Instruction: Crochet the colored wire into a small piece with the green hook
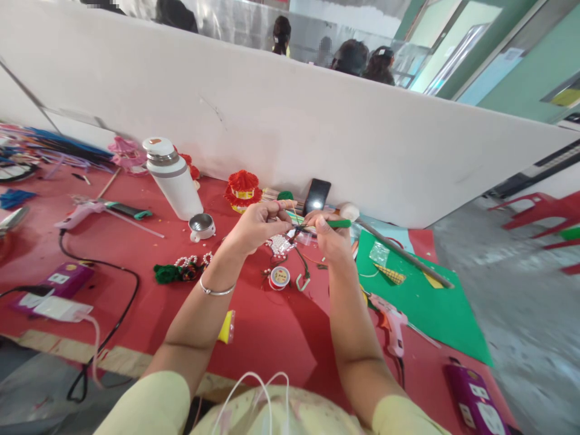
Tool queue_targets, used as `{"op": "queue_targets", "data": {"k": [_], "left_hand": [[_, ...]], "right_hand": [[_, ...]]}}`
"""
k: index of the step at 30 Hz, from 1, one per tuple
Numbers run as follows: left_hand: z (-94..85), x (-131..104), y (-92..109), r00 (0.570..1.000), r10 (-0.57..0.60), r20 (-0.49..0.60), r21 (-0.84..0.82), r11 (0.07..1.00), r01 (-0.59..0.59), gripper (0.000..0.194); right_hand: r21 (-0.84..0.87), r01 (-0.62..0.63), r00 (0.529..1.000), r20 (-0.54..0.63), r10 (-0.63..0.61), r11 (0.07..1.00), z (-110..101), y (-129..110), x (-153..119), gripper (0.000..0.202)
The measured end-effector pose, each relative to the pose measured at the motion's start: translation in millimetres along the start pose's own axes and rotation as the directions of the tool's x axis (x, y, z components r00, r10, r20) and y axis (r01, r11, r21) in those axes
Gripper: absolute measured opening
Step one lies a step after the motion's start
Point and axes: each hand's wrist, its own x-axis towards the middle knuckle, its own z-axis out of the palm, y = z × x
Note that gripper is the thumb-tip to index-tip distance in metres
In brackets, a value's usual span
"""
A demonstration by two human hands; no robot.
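Note:
My left hand (265, 226) is raised above the middle of the table, its fingers pinched on a small dark piece of thread work (298, 228). A thin yellowish strand (296, 211) stands up beside those fingertips. Facing it, my right hand (333, 240) grips a green-handled crochet hook (339, 223), whose thin tip points left into the work. Below both hands lie a bag of white beads (280, 244), a spool of red thread (280, 277) and a pale green hook-shaped piece (302, 282). The fine detail between my fingertips is too small to make out.
A white flask (172, 181) and metal cup (202, 226) stand left. Pink glue guns lie left (81, 214) and right (393, 326). A lit phone (317, 194) leans against the white partition (272, 121). Green sheet (435, 314) covers the right side; a red ornament (243, 188) stands behind.

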Motion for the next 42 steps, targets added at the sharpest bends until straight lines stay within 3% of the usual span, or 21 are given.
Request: {"op": "queue_targets", "data": {"k": [20, 25, 31, 38, 42], "left_hand": [[-0.6, 1, -3, 0.999, 0.025, -0.024, 0.027, 0.999, -0.024, 0.007], [0.3, 1, -6, 0.994, 0.077, -0.071, 0.107, 0.992, -0.069, 0.005], [2.1, 3, -10, 0.966, 0.193, -0.17, 0.199, 0.967, -0.158, 0.01], [2.0, 2, -12, 0.927, 0.28, -0.251, 0.305, 0.931, -0.199, 0.027], [3.6, -1, -10, 0.897, 0.329, -0.294, 0.365, 0.906, -0.213, 0.014]], "right_hand": [[-0.105, 0.057, 0.998, 0.005, -0.056, 0.993, 0, -1, -1, 0.03], [-0.249, 0.123, 0.992, 0.039, -0.117, 0.961, 1, -10, -2, 0.026], [-0.356, 0.234, 0.972, 0.065, -0.226, 0.905, 14, -24, -5, 0.018], [-0.377, 0.265, 0.959, 0.007, -0.283, 0.888, 28, -23, -7, 0.017], [-0.332, 0.201, 0.972, -0.05, -0.23, 0.922, 33, -19, -9, 0.017]]}}
